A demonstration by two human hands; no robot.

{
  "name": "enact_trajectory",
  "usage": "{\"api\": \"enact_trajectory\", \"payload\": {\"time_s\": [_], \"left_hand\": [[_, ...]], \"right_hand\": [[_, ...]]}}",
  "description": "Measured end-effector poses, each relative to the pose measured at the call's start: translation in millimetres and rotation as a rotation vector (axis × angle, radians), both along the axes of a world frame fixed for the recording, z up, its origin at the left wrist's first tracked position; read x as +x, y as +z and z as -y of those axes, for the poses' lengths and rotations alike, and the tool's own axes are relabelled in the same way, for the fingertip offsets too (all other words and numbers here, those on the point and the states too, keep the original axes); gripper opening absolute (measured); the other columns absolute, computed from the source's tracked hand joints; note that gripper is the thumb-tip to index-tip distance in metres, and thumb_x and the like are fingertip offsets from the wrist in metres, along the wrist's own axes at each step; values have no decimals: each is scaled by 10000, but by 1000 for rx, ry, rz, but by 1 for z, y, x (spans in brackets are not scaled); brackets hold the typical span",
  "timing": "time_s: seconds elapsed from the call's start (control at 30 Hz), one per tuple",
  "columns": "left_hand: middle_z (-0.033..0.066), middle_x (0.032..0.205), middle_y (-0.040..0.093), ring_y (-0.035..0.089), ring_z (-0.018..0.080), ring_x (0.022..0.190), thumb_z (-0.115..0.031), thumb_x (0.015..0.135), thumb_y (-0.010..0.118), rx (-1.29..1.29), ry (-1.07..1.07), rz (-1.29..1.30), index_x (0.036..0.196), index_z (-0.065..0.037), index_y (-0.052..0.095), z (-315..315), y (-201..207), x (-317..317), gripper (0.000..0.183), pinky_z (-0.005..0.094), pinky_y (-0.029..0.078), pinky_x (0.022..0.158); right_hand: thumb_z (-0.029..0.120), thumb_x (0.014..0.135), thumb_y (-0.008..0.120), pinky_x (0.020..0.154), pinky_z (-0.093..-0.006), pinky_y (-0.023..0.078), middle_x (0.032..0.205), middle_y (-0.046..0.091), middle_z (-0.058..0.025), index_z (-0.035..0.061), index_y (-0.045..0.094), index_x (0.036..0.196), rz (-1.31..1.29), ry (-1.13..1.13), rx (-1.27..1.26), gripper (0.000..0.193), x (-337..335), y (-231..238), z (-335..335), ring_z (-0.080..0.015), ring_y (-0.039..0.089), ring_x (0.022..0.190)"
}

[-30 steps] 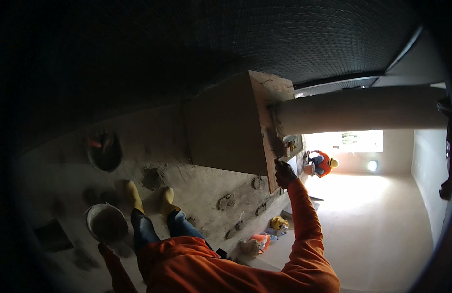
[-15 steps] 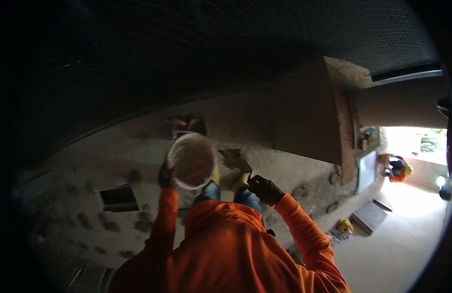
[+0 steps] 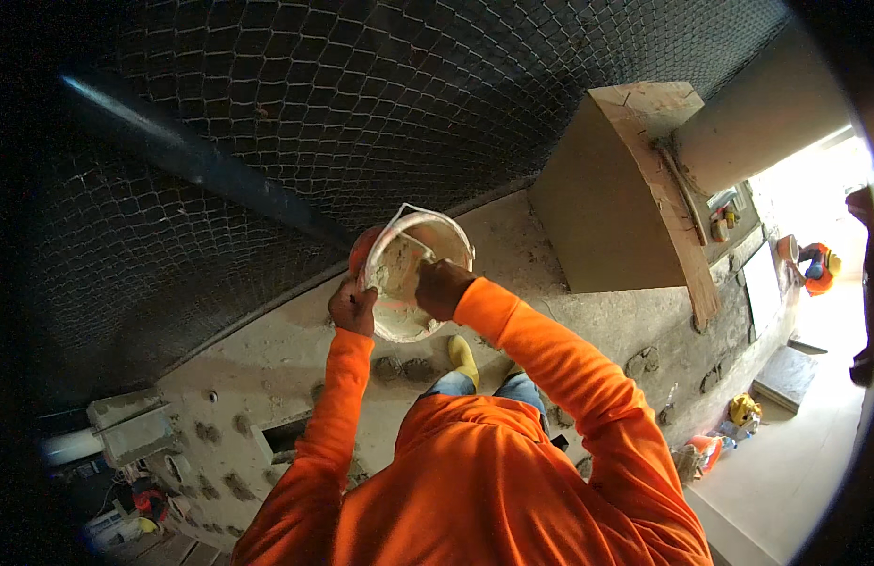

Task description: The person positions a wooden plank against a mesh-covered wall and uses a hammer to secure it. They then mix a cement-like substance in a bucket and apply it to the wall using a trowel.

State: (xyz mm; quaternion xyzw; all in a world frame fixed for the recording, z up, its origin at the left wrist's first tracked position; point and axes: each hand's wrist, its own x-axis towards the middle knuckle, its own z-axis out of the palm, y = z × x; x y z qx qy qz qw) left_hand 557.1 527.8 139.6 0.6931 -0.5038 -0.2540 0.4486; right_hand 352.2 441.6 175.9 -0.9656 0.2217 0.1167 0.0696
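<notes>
A round pale bucket [image 3: 460, 238] with a wire handle is in front of me, tilted so its opening faces up toward me. Grey wet mortar [image 3: 395, 268] coats its inside. My left hand [image 3: 353, 306] grips the near-left side of its rim, thumb over the edge. Reaching in over the right side of the bucket, my right hand [image 3: 444, 290] is closed round a trowel [image 3: 416, 244]. Only part of the trowel shows; its blade is hidden by the hand and the mortar. A reddish rounded thing [image 3: 362, 249] shows behind the bucket's left side.
Wire mesh [image 3: 361, 104] spreads over a dark surface ahead, crossed by a dark pipe [image 3: 192, 151]. A boxy plastered block [image 3: 612, 203] juts out at right. Mortar dabs [image 3: 237, 486] dot the floor. A co-worker [image 3: 818, 268] in orange crouches far right.
My right hand and the trowel have moved up and left into the bucket. The bucket has moved slightly right and farther from me. The view has turned and become brighter.
</notes>
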Motion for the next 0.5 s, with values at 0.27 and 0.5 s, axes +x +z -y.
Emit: {"api": "enact_trajectory", "payload": {"time_s": [0.27,0.5], "left_hand": [[-16,724,543,449,75,672,-85,780,662,-215,-10,-361,782,-14,623,40,25,4,81,285,419,642],[96,970,706,543,95,772,-45,784,666,-211,-92,-404,642,-73,371,57,16,-14,329,284,466,751]], "right_hand": [[182,909,530,721,-498,574,1052,666,-246,-51,464,1332,176,-236,202,487,-40,53,-29,-387,701,862],[200,884,535,611,-472,566,909,664,-148,-6,506,1265,311,-338,-159,434,-61,48,-59,-315,684,756]]}}
